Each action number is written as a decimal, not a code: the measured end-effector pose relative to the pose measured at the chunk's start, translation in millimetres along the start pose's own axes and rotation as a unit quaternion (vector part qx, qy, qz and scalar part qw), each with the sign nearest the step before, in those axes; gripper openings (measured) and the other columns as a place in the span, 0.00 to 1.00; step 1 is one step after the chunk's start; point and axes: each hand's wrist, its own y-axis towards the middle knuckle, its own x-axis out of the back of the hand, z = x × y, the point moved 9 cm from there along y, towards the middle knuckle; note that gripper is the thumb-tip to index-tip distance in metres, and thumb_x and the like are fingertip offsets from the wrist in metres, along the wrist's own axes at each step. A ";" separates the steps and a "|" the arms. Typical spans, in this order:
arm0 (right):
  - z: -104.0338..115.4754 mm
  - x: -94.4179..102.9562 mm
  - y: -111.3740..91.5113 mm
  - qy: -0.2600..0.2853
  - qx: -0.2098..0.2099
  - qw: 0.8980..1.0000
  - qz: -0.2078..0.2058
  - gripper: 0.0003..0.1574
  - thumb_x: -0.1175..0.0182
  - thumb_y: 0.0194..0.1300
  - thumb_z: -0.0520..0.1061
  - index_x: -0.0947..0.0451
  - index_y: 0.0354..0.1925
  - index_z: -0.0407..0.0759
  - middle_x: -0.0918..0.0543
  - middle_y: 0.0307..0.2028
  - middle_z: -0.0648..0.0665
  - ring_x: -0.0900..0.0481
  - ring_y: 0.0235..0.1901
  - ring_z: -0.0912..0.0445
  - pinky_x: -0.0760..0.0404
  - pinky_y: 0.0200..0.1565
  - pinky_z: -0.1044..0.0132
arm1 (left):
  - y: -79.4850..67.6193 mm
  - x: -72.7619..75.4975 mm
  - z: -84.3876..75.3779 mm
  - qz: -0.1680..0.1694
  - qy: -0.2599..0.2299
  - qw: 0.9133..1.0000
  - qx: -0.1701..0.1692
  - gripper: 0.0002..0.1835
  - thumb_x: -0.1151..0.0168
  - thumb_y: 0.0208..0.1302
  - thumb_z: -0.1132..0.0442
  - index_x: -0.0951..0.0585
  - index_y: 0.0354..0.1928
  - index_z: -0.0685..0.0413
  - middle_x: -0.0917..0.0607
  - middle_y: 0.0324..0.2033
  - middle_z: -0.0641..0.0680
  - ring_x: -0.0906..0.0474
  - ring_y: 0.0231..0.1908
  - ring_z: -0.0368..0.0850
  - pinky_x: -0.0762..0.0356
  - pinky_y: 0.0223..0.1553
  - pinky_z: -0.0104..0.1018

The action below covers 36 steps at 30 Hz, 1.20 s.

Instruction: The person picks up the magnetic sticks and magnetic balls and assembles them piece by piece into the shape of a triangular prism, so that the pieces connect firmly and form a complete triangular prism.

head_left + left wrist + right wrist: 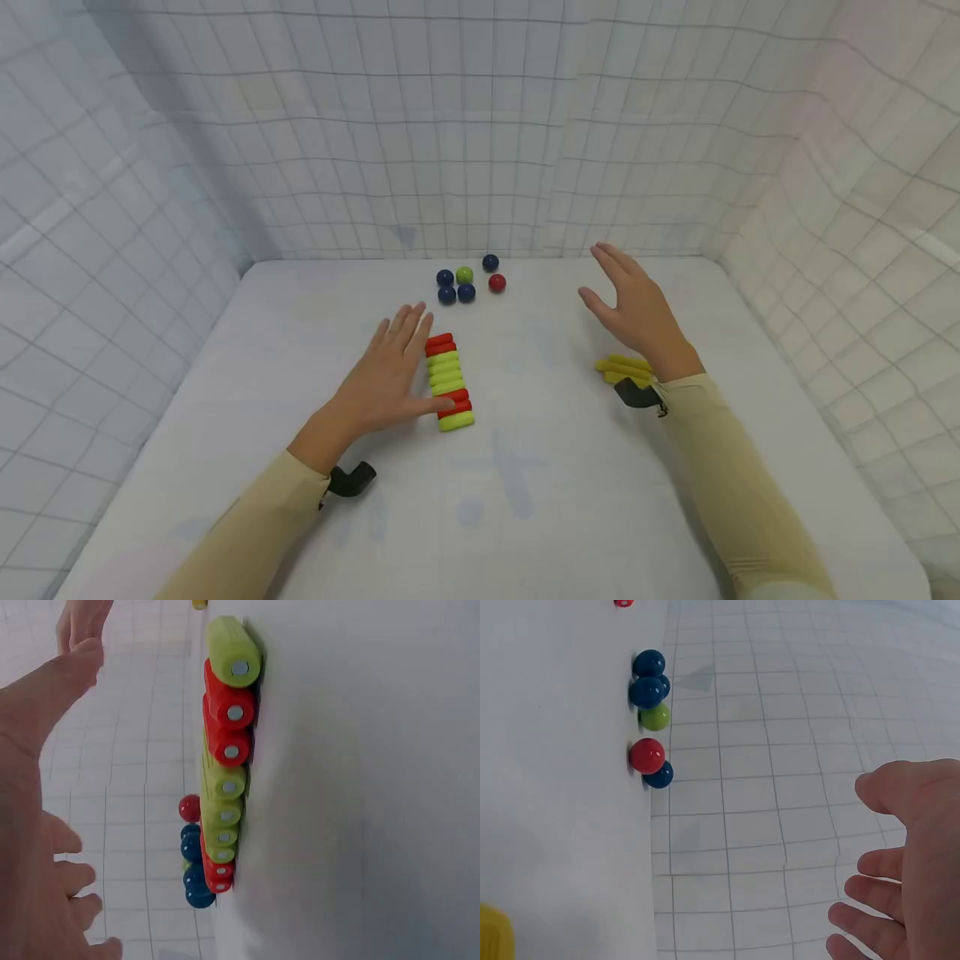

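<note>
My left hand (pixel 382 383) hovers with fingers spread beside a row of short red and lime-green rods (pixel 447 381). Its thumb overlaps the near end of that row in the head view. Pale round discs show in the rod ends in the left wrist view, where the rods (pixel 225 787) lie side by side on the white table. My right hand (pixel 643 315) is held above the table at the right, fingers extended and nothing in it. Below its wrist lie several yellow rods (pixel 622 367), partly hidden by the wrist and a black wrist mount (pixel 637 393).
At the back of the table (pixel 540 467) several shiny balls form a loose group: dark blue (pixel 467 292), one green (pixel 464 275) and one red (pixel 497 283). White grid-patterned cloth (pixel 480 133) rises behind the table and along both sides.
</note>
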 end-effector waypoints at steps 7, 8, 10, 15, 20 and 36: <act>11.5 -23.3 15.4 0.029 -0.031 0.999 0.033 0.45 0.39 0.81 0.61 0.39 0.84 0.44 0.36 0.82 0.40 0.41 0.81 0.43 0.41 0.78 0.43 | 12.5 -32.2 -16.0 0.087 -0.031 0.996 -0.021 0.75 0.31 0.55 0.19 0.53 0.86 0.65 0.56 0.86 0.63 0.61 0.85 0.61 0.57 0.82 0.57; 13.8 -26.7 17.0 0.032 -0.033 0.998 0.037 0.45 0.40 0.81 0.61 0.39 0.84 0.44 0.36 0.82 0.40 0.41 0.81 0.43 0.41 0.78 0.43 | 13.0 -34.5 -17.1 0.092 -0.029 0.995 -0.025 0.75 0.31 0.55 0.18 0.52 0.86 0.66 0.55 0.86 0.64 0.60 0.85 0.62 0.57 0.81 0.57; 16.1 -33.9 18.9 0.034 -0.037 0.998 0.048 0.46 0.40 0.81 0.62 0.39 0.84 0.44 0.36 0.82 0.40 0.41 0.81 0.43 0.41 0.79 0.43 | 13.0 -39.0 -17.7 0.106 -0.020 0.994 -0.029 0.76 0.33 0.55 0.18 0.51 0.85 0.68 0.53 0.86 0.65 0.59 0.84 0.63 0.57 0.82 0.57; 15.6 -46.5 19.1 0.030 -0.047 0.996 0.069 0.47 0.41 0.81 0.62 0.41 0.85 0.44 0.37 0.82 0.40 0.41 0.81 0.43 0.41 0.78 0.43 | 10.9 -45.6 -9.6 0.131 -0.020 0.991 0.003 0.74 0.34 0.56 0.19 0.51 0.85 0.68 0.53 0.86 0.65 0.58 0.84 0.64 0.54 0.81 0.54; 15.4 -52.2 21.1 0.028 -0.050 0.996 0.071 0.46 0.41 0.82 0.61 0.40 0.84 0.43 0.36 0.82 0.40 0.39 0.80 0.43 0.40 0.78 0.43 | 14.1 -47.7 -2.5 0.136 -0.036 0.990 0.024 0.73 0.36 0.58 0.18 0.50 0.85 0.67 0.52 0.86 0.64 0.55 0.84 0.63 0.46 0.80 0.54; 30.8 -84.9 49.1 0.056 -0.026 0.992 0.110 0.44 0.45 0.84 0.63 0.39 0.84 0.41 0.35 0.81 0.40 0.40 0.81 0.44 0.43 0.80 0.47 | 17.5 -41.6 37.0 0.131 -0.036 0.989 0.063 0.71 0.35 0.58 0.19 0.48 0.85 0.67 0.50 0.85 0.65 0.55 0.84 0.65 0.48 0.80 0.56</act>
